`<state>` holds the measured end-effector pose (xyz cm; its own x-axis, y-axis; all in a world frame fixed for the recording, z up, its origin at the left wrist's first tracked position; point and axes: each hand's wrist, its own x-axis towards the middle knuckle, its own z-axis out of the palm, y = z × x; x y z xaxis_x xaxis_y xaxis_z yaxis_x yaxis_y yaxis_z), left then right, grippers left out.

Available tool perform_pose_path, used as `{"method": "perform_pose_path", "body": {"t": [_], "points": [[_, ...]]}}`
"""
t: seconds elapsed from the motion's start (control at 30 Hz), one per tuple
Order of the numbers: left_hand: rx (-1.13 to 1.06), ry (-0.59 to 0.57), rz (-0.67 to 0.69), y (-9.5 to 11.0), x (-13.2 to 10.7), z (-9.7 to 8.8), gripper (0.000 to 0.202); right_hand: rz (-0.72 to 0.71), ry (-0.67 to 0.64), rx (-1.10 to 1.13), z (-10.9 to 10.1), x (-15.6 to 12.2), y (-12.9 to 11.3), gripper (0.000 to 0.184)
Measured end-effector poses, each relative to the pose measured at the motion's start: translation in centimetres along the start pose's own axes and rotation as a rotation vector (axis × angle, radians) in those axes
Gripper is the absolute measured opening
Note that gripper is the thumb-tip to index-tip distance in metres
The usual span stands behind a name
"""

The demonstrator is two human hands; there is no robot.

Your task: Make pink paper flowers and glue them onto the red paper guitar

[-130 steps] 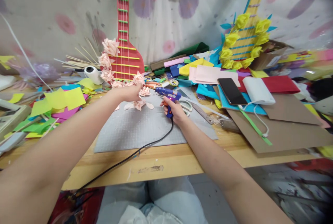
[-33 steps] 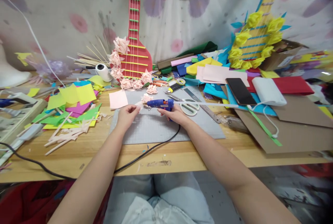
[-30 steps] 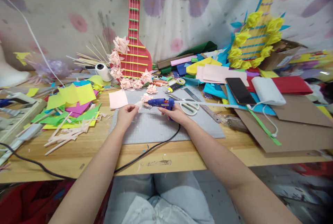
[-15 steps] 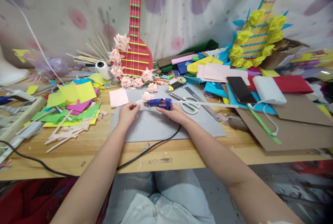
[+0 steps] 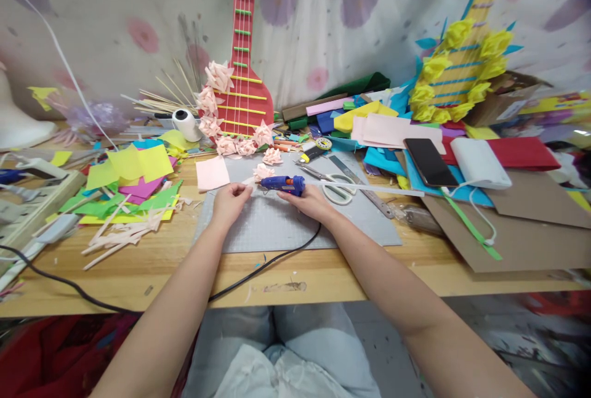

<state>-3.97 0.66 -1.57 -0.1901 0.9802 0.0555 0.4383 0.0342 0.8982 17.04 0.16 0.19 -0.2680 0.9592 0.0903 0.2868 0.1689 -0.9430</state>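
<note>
My right hand is closed around a blue hot glue gun, with a long pale glue stick sticking out of its back. The nozzle points left at a small pale strip, probably paper, pinched between the thumb and fingers of my left hand. Just behind the nozzle is a pink paper rose; a second rose lies a little farther back. Both hands are over the grey cutting mat. A square of pink paper lies left of them.
Scissors, a steel ruler and a utility knife lie right of my hands. A red paper guitar with pink roses stands behind. Coloured scraps lie left; a phone lies right. The gun's black cord crosses the front.
The view has shifted slightly, so the whole scene sits a little to the right. Both hands and the glue gun hold almost the same pose.
</note>
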Motion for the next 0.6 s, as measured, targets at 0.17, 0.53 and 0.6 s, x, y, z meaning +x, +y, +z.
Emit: {"method": "perform_pose_path", "body": {"t": [0.17, 0.53, 0.6], "points": [[-0.005, -0.005, -0.003, 0.08, -0.07, 0.01, 0.028, 0.030, -0.001, -0.053, 0.11, 0.01, 0.00, 0.032], [-0.008, -0.011, 0.003, -0.01, -0.06, -0.01, 0.032, 0.022, -0.043, -0.132, -0.11, 0.01, -0.01, 0.043], [-0.026, -0.005, -0.001, 0.02, -0.06, 0.02, 0.030, 0.020, -0.045, -0.138, -0.14, 0.02, 0.07, 0.044]]}}
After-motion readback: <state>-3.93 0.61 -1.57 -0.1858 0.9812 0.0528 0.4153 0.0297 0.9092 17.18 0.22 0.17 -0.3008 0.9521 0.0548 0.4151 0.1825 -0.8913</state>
